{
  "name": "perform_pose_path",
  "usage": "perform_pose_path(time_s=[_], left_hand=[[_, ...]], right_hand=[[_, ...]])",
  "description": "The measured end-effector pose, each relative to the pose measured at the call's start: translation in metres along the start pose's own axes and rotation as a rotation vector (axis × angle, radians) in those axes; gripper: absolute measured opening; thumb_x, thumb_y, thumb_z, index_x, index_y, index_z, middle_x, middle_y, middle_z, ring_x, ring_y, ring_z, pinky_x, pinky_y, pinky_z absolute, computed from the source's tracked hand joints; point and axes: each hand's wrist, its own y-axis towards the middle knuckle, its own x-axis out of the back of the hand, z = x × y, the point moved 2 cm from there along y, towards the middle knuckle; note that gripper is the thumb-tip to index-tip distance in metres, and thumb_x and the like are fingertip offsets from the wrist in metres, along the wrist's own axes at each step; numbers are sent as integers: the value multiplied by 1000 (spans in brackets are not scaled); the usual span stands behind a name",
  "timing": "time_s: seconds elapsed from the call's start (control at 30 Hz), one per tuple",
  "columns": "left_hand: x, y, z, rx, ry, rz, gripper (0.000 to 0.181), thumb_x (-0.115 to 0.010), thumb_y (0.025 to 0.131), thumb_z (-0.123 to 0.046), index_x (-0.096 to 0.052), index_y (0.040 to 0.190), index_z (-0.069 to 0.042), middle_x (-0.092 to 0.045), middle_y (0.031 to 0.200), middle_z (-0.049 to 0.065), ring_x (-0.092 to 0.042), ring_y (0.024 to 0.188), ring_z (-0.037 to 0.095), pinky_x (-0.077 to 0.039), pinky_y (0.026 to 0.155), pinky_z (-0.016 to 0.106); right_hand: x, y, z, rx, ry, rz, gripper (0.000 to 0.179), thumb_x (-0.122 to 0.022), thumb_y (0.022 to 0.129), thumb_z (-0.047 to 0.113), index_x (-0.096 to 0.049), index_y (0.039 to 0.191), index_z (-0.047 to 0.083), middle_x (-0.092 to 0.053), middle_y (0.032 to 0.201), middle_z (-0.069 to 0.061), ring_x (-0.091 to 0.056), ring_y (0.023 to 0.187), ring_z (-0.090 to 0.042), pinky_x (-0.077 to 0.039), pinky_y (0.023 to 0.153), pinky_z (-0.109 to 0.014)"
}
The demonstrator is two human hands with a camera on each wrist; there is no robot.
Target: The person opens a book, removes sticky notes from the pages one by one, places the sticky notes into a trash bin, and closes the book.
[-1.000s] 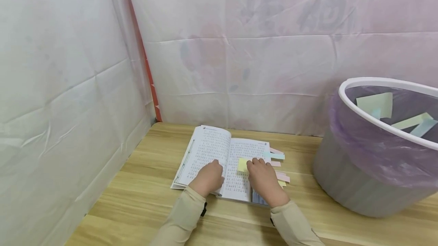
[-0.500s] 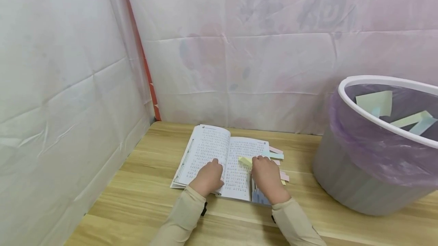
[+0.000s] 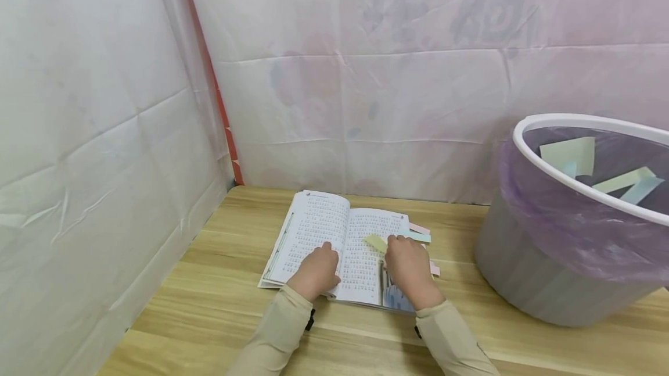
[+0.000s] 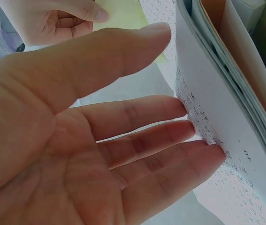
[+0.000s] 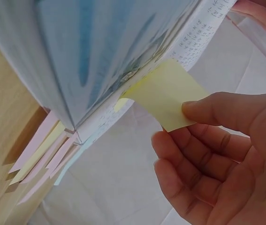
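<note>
An open book (image 3: pixel 360 283) with printed text lies on the wooden table. My left hand (image 3: pixel 317 270) rests its fingertips on the pages near the fold; in the left wrist view its fingers (image 4: pixel 147 145) are nearly straight and the thumb stands off the paper. Between thumb and fingers, my right hand (image 3: pixel 410 265) pinches the free end of a yellow sticky note (image 5: pixel 170 96). The note's other end still touches the right page, and the paper is bent up in a curve. Pink, blue and yellow page tabs (image 5: pixel 53 152) stick out from the book's right edge.
A grey waste bin (image 3: pixel 538 271) with a white rim and purple liner stands to the right, holding several paper strips (image 3: pixel 624 181). White and pinkish sheets (image 3: pixel 334 103) hang behind and to the left of the table (image 3: pixel 209 283).
My right hand has drawn the yellow note's pinched end slightly rightward, so the note, flat a second ago, is now bent up. My left hand has stayed in place.
</note>
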Motion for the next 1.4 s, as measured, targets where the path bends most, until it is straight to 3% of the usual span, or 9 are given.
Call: perform_pose_path(time_s=[0.3, 0.6, 0.83, 1.4], left_hand=[[1, -1, -1, 6, 6, 5, 31, -78, 79, -18, -67, 97, 5, -57, 100, 14, -58, 84, 24, -54, 73, 35], [2, -1, -1, 11, 5, 10, 32, -78, 80, -19, -67, 98, 6, -58, 106, 17, -60, 88, 26, -55, 76, 37], [2, -1, -2, 16, 11, 12, 35, -78, 80, -18, -67, 102, 6, -58, 114, 19, -61, 94, 29, -54, 80, 38], [3, -1, -2, 14, 23, 12, 32, -78, 80, -18, -67, 98, 5, -57, 103, 15, -59, 86, 26, -55, 74, 36]], right_hand=[[4, 1, -3, -19, 23, -23, 12, -66, 79, -5, -58, 71, -1, -49, 57, -6, -46, 48, -17, -39, 41, -29], [7, 1, -7, -39, 20, -58, 12, -68, 77, -5, -58, 71, -2, -54, 61, -10, -54, 52, -25, -46, 44, -38], [12, 2, -10, -63, 34, -100, 16, -67, 76, -7, -55, 67, -1, -53, 60, -11, -54, 52, -28, -44, 44, -39], [17, 4, -17, -137, 56, -105, 10, -64, 78, -5, -56, 71, -4, -55, 63, -14, -56, 56, -32, -47, 48, -43]])
